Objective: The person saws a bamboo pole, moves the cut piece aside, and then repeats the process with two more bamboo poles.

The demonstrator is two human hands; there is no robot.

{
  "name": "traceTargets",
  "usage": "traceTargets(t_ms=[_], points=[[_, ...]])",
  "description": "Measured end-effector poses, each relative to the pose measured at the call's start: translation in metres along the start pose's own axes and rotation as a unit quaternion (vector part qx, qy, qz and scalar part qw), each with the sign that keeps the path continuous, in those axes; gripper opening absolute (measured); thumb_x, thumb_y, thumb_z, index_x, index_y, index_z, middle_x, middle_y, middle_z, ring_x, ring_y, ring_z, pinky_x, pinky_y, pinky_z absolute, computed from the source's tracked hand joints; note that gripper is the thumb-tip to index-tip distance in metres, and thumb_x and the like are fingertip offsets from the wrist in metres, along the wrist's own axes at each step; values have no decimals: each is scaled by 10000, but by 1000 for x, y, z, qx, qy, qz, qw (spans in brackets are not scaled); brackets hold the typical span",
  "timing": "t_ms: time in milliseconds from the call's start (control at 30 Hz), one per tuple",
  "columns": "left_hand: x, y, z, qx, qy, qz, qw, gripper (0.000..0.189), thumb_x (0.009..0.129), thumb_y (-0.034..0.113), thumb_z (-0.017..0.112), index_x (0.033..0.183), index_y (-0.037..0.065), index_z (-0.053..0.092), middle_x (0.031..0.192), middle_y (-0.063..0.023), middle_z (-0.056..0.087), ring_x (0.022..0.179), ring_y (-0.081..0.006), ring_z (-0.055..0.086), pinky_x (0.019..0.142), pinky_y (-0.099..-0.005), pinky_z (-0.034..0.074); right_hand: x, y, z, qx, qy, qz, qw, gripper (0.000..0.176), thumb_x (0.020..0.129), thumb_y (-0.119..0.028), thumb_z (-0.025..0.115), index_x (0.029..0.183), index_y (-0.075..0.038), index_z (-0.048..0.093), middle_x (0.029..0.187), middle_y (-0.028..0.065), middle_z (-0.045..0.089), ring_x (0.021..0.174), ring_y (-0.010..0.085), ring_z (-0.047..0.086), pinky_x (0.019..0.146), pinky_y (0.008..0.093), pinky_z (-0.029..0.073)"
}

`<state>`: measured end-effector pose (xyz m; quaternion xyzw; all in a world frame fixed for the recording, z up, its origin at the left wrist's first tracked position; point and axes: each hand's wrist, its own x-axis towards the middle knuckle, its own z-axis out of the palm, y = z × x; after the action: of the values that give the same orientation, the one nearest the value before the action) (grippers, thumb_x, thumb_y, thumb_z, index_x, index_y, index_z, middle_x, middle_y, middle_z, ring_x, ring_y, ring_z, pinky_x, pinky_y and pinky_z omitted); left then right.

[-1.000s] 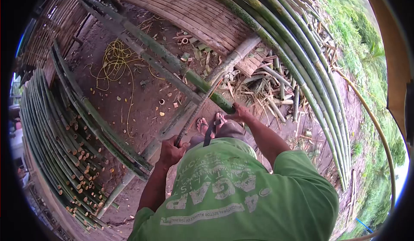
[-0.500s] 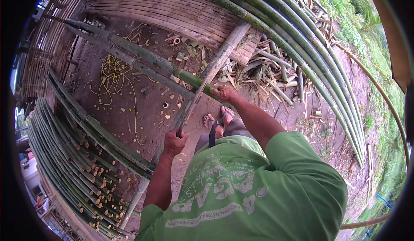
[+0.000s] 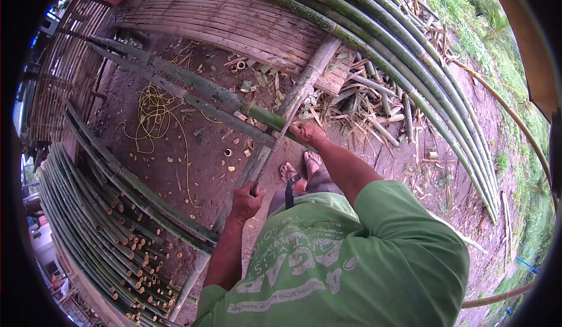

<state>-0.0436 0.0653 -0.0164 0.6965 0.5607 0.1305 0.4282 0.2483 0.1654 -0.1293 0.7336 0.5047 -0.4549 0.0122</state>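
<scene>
My left hand [image 3: 246, 203] is closed round the handle of a saw [image 3: 276, 142], a long narrow blade slanting up and away. The blade lies across a green bamboo pole [image 3: 219, 91], close to its near end. My right hand [image 3: 309, 134] grips that pole's end, just right of the blade. Beside the pole runs a second, greyer bamboo pole [image 3: 225, 114]. Both rest near a slanting bamboo crossbeam [image 3: 313, 72]. How far the blade has cut in is too small to tell.
Cut bamboo poles [image 3: 88, 210] are stacked at left. Long green poles [image 3: 410, 63] curve along the right, beside offcuts [image 3: 374, 101]. A slatted bamboo platform [image 3: 222, 16] stands at the top. Yellow cord [image 3: 155, 113] lies tangled on the dirt ground.
The view has shifted slightly, so the scene sits a little lower and further right. My left hand appears lower with the saw; both hands keep their grips.
</scene>
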Motion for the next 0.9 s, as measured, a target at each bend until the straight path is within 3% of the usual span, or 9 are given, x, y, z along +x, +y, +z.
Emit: traceTargets(t_ms=[67,200,267,400,500,667,733,800,900], points=[[-5,3,-6,10,-12,-2,1000,245,755,174,708,707,49,502,557,-109,539,514,-299,574,536,-401,460,-9,-6,-4,-7,22,5,1000,719,835,-640,401,1074,-15,665,1150,232,621,1102,370,587,945,445,450],[-23,12,-28,29,-34,-36,998,224,758,159,677,701,22,510,569,-136,557,520,-318,581,511,-398,452,-16,-10,-2,-25,58,1,998,692,851,-616,387,1059,-17,664,1123,236,629,1081,375,593,935,445,454],[-16,9,-33,40,-42,-27,998,212,760,154,666,711,16,513,569,-142,554,509,-297,579,503,-394,447,-25,-19,-13,-37,29,14,999,675,869,-587,371,1116,-16,632,1131,260,614,1086,374,586,956,449,432],[7,14,-24,-27,-46,-68,996,199,762,144,652,709,9,517,556,-148,525,489,-247,558,503,-384,443,-19,-8,-11,-5,36,-4,999,664,863,-584,380,1038,-7,657,1069,269,629,1048,382,599,927,461,446],[7,21,-22,-31,-36,-46,998,196,762,137,643,701,3,514,545,-145,500,486,-223,540,503,-379,438,-8,9,-5,3,58,-32,998,655,861,-582,382,992,-11,675,1055,263,634,1040,383,602,917,458,453],[-22,28,-6,-4,-34,-31,999,174,761,130,606,694,0,513,570,-195,520,514,-327,567,513,-421,435,-27,17,-2,-36,47,-37,998,656,870,-577,376,1008,-10,676,1099,253,627,1069,377,592,932,449,453],[-36,44,-21,11,-43,-30,999,169,756,128,598,692,-2,511,579,-210,525,532,-359,577,518,-435,436,-31,11,-11,-16,-1,6,1000,636,876,-557,379,1013,-12,676,1062,259,636,1043,373,608,908,450,471],[-40,58,-38,24,-66,-61,996,156,752,121,592,695,-3,517,583,-212,532,543,-371,584,522,-438,441,-45,6,-14,9,26,-6,1000,569,856,-516,400,935,-31,687,976,264,650,966,394,626,862,465,475],[-20,57,-18,16,-76,-65,995,135,750,117,580,706,-2,534,593,-215,544,570,-386,592,537,-440,450,-45,20,-2,17,22,-6,1000,582,868,-528,393,955,-30,681,989,258,652,971,390,627,864,464,475]])
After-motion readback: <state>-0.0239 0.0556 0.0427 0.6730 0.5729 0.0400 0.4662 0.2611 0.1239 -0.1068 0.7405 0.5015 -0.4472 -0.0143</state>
